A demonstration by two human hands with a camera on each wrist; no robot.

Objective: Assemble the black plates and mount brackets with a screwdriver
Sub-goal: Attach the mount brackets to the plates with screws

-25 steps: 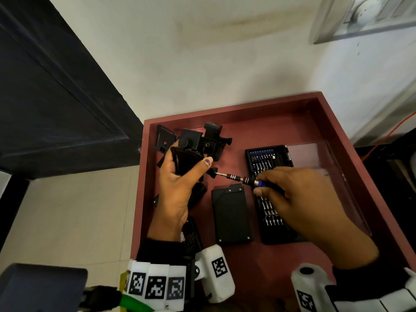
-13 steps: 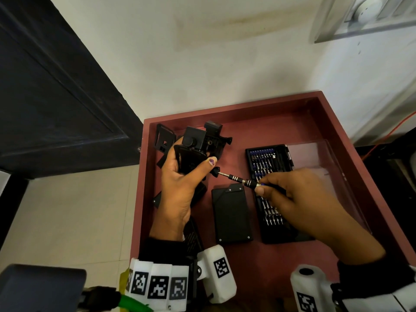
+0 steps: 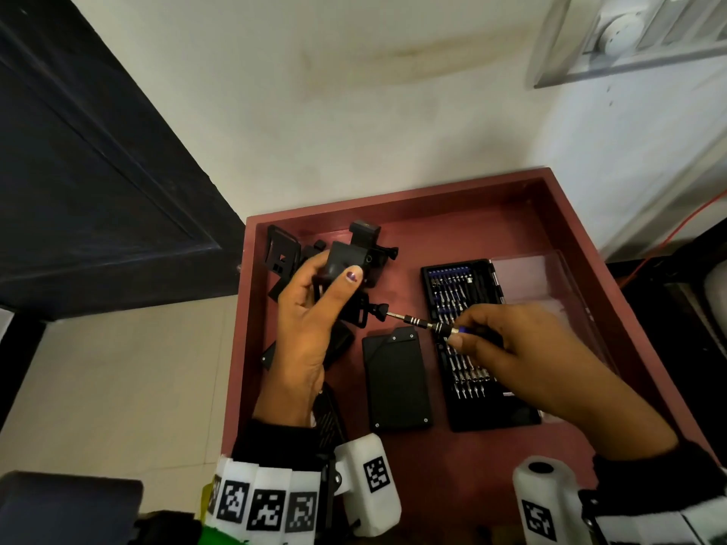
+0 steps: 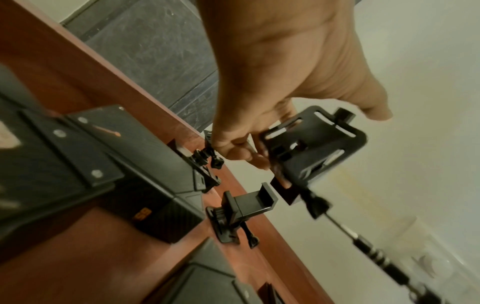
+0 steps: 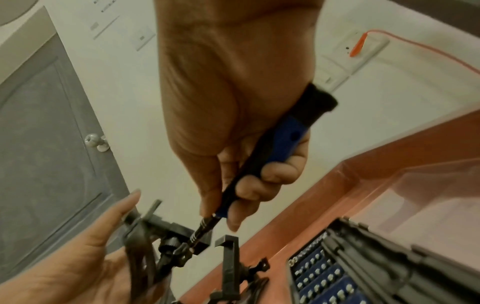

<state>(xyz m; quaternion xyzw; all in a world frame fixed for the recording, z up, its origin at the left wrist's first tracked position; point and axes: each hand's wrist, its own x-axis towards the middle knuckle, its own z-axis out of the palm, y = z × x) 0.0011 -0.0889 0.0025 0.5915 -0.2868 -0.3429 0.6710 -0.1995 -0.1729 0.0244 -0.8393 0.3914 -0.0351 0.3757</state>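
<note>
Black mount bracket (image 3: 346, 269) held raised; screwdriver (image 3: 429, 326) tip at its screw.

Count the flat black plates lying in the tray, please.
2 for sure: one plate lies bare between the left hand and the bit case; a second plate pokes a corner out beneath that hand. Others may be hidden.
</note>
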